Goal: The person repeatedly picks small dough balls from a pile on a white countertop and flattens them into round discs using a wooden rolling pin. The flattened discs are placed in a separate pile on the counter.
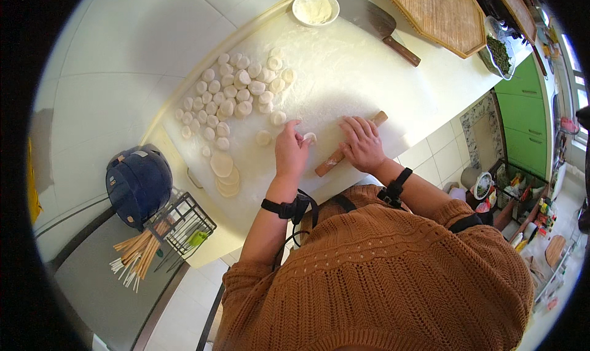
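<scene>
My left hand (291, 149) pinches the edge of a small dough disc (310, 138) between thumb and fingers, just above the floured board. To its right, my right hand (364, 144) lies over a wooden rolling pin (330, 163), palm and fingers holding it down. The pin slants from lower left to upper right, beside the dough disc. Many flattened dough pieces (227, 108) are gathered left of my hands, and two more lie close to my left hand. Several thin rolled wrappers (222, 165) overlap near the board's left edge.
A white bowl of flour (315, 10) and a cleaver (375, 24) lie at the far side. A wooden tray (437, 13) and a container of chopped greens (499, 57) stand far right. At left are a dark blue appliance (139, 185) and a wire rack (188, 224) with chopsticks.
</scene>
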The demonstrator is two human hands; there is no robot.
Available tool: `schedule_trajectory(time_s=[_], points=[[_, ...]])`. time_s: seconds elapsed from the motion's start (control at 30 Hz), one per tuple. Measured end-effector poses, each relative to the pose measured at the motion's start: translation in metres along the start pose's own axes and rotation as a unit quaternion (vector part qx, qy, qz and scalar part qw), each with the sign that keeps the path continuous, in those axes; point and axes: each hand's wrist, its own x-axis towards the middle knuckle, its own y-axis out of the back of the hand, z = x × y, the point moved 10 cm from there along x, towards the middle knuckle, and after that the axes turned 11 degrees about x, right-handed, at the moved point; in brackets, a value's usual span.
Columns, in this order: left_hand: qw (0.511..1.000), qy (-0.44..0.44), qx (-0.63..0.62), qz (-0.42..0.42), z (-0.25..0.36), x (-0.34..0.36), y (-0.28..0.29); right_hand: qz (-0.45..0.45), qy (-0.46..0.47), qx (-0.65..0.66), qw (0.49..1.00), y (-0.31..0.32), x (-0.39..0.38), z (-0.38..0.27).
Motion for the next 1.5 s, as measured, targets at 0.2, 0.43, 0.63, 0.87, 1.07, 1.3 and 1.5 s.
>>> schedule_trajectory(time_s=[0.2,0.43,0.63,0.87,1.07,1.3,1.5], points=[[0.998,-0.014,-0.059,-0.024,0.015,-0.009,-0.013,-0.008,-0.030,-0.009,0.999,0.001,0.006,-0.003],[0.998,-0.001,-0.055,-0.040,0.020,-0.009,-0.015,0.016,-0.039,-0.087,0.995,-0.017,0.080,-0.018],[0.997,-0.005,-0.063,-0.053,0.008,-0.008,-0.009,-0.034,-0.039,-0.077,0.996,0.001,0.027,-0.018],[0.996,-0.061,-0.057,0.017,0.017,-0.008,0.005,0.042,0.010,-0.078,0.996,-0.008,0.092,-0.029],[0.992,-0.066,-0.018,-0.102,0.004,0.002,-0.011,-0.013,-0.033,-0.069,0.997,-0.009,0.052,-0.016],[1.000,-0.001,-0.016,0.011,0.004,-0.018,0.002,0.075,0.025,-0.093,0.992,-0.009,0.076,-0.022],[0.999,-0.033,-0.007,-0.028,0.009,0.017,0.006,0.083,0.009,-0.040,0.996,-0.001,0.093,-0.030]])
